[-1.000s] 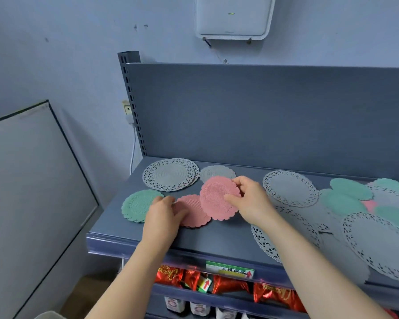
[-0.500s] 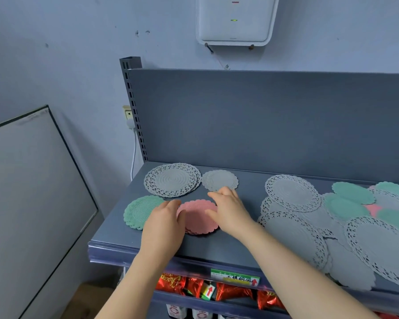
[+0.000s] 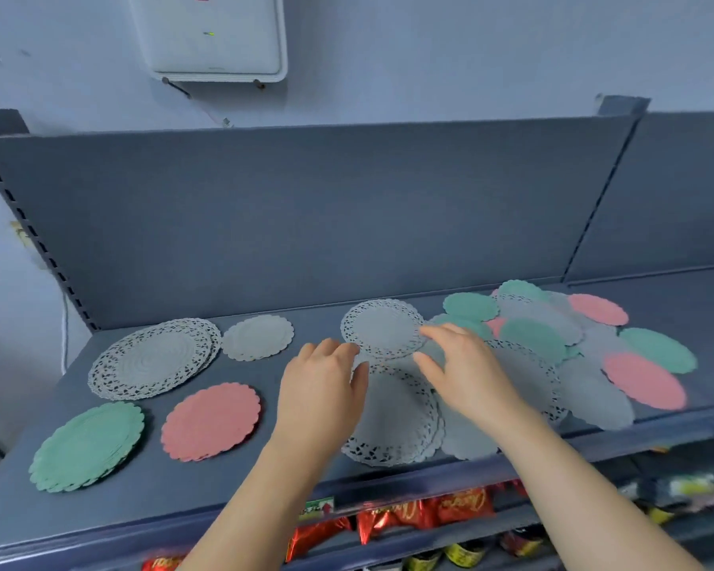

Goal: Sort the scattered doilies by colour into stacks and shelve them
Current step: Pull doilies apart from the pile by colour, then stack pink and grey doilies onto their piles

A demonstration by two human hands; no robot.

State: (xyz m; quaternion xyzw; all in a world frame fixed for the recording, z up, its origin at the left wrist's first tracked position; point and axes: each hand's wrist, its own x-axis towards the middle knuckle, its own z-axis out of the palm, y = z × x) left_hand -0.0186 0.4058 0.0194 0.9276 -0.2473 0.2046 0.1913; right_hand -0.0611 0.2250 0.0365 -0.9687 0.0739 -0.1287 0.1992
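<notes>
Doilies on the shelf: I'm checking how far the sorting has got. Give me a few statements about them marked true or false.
1. The pink stack lies just right of the green stack. True.
2. Both hands grip pink doilies. False: the left hand and right hand are open over grey lace doilies.
3. A mixed pile of green, pink and grey doilies lies unsorted on the right. True.
4. The green stack lies against the back panel. False: it lies at the front left of the shelf.
</notes>
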